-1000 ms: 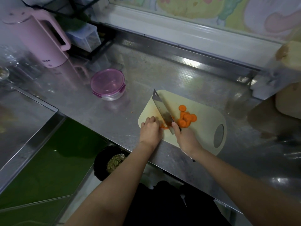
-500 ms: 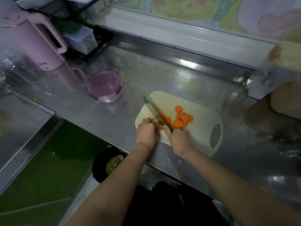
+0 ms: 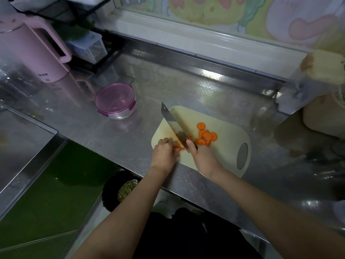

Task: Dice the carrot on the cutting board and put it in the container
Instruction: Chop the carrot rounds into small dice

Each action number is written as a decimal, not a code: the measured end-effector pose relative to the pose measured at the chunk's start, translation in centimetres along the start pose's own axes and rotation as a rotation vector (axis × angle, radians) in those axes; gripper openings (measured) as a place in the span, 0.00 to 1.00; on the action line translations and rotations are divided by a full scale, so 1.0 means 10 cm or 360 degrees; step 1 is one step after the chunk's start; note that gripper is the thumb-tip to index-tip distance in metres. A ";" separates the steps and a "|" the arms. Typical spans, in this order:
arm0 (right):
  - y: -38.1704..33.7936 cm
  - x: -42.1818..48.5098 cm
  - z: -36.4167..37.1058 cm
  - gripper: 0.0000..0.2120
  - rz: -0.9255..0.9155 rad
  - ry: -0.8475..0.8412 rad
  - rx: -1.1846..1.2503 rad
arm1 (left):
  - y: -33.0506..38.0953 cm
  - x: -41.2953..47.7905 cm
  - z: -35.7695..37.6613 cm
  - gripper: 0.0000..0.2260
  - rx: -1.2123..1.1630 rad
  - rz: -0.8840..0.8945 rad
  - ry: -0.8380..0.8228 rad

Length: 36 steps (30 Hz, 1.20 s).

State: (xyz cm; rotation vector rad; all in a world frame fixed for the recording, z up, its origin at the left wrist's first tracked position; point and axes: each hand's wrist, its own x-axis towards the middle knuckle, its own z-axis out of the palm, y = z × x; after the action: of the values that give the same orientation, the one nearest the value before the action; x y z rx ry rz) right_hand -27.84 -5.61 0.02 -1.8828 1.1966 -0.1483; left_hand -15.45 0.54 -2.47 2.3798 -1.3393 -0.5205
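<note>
Knife (image 3: 172, 124) raised over the carrot (image 3: 177, 146) at the board's (image 3: 229, 146) near-left corner.
Nearest, the left hand (image 3: 164, 153) curls its fingers over the carrot, pinning it. The right hand (image 3: 202, 157) grips the knife, with the blade lifted just right of those fingers and running near-right to far-left. Slices (image 3: 206, 136) lie right of the blade. The board sits near the table's (image 3: 130, 143) near edge. The lidded container (image 3: 115, 100) stands far-left, well apart.

Orange carrot slices (image 3: 206, 136) — cream cutting board (image 3: 227, 135); pink-lidded container (image 3: 115, 99); pink kettle (image 3: 35, 51); dimpled steel table (image 3: 104, 133).
</note>
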 end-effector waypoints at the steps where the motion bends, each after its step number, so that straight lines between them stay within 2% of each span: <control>1: 0.01 0.00 0.02 0.31 0.0016 -0.0011 -0.0034 | 0.00 0.00 0.00 0.09 -0.0009 0.0002 -0.0001; 7: 0.07 -0.02 0.11 0.31 0.0146 -0.0040 -0.0110 | -0.01 0.00 0.00 0.07 -0.0001 0.0037 0.0019; 13: 0.01 -0.05 0.11 0.28 0.0186 -0.0103 -0.0200 | -0.03 0.01 0.03 0.08 0.0001 0.0065 0.0041; 19: 0.04 0.02 0.12 0.29 0.0132 -0.0034 -0.0245 | -0.04 0.00 0.04 0.08 -0.0031 0.0082 0.0065; 27: 0.08 -0.01 -0.03 0.25 0.0012 0.0014 0.0151 | -0.07 -0.01 0.01 0.09 -0.0199 0.0106 0.0112; 33: 0.04 -0.05 0.01 0.27 -0.0033 -0.0014 0.0069 | -0.10 -0.04 0.02 0.12 -0.0142 0.0073 0.0071; 36: 0.02 -0.02 0.04 0.30 -0.0012 -0.0062 -0.0051 | -0.11 -0.04 0.02 0.09 -0.0141 0.0071 0.0070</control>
State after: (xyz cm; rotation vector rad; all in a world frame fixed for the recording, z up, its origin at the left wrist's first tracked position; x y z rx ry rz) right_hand -27.87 -5.24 -0.36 -1.9098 1.1720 -0.0964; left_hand -14.95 1.41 -3.05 2.2718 -1.3192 -0.5012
